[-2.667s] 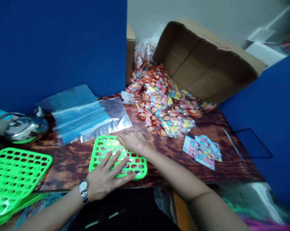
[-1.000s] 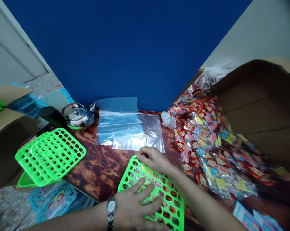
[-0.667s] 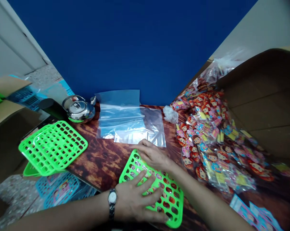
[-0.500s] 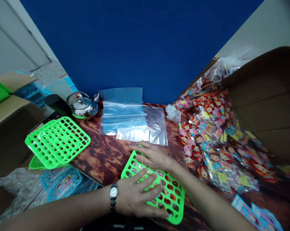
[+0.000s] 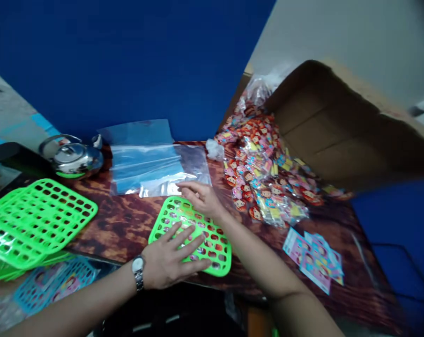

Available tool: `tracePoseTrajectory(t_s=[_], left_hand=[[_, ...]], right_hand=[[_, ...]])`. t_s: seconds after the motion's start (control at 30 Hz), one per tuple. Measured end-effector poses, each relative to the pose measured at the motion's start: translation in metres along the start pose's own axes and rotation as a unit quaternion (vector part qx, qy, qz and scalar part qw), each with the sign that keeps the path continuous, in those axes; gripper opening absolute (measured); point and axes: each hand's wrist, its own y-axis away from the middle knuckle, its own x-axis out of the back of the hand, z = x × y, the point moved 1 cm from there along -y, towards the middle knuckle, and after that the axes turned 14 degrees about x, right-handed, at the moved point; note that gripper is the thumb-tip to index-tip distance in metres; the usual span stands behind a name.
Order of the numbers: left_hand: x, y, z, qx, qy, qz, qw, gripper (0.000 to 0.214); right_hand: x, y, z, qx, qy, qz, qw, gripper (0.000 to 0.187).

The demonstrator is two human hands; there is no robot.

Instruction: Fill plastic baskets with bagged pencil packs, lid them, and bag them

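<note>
In the head view, my left hand (image 5: 173,257), with a watch at the wrist, lies with spread fingers on a green perforated plastic basket (image 5: 220,248). Small colourful pieces show through the basket's holes. My right hand (image 5: 203,199) is at the basket's far edge, fingers loosely stretched to the left and nothing visible in them. I cannot tell whether it touches the basket. Just beyond its fingertips lie flat clear plastic bags (image 5: 152,164).
Stacked green perforated panels (image 5: 53,215) sit at the table's left, near a metal kettle (image 5: 74,157). Small packaged character items (image 5: 261,173) are heaped by an open cardboard box (image 5: 317,135). Printed cards (image 5: 315,262) lie at right; blue baskets (image 5: 57,283) are below left.
The view has turned to the right, so the scene sits further left. My right hand has come off the basket's top toward its far edge. My left hand stays flat on it.
</note>
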Motion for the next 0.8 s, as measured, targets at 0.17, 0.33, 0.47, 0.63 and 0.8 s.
tracePoseTrajectory(t_s=[0.17,0.33,0.47,0.63,0.8], left_hand=[[0.000,-0.002,0.000,-0.011,-0.008,-0.020,1.000,0.057],[0.001,-0.005,0.000,-0.010,-0.014,-0.024,1.000,0.055],[0.003,-0.006,0.000,-0.022,-0.016,-0.035,0.999,0.058],[0.004,-0.008,-0.001,-0.026,-0.011,-0.043,0.999,0.058],[0.002,-0.008,0.001,-0.019,0.006,-0.049,0.999,0.051]], right_hand=[[0.031,0.025,-0.013,-0.023,0.073,0.007,0.997,0.029],[0.040,0.084,-0.047,-0.007,0.210,-0.149,0.966,0.060],[0.033,0.114,-0.066,-0.023,0.261,-0.274,0.926,0.110],[0.030,0.118,-0.071,-0.009,0.271,-0.308,0.912,0.125],[0.026,0.129,-0.067,0.083,0.296,-0.305,0.902,0.090]])
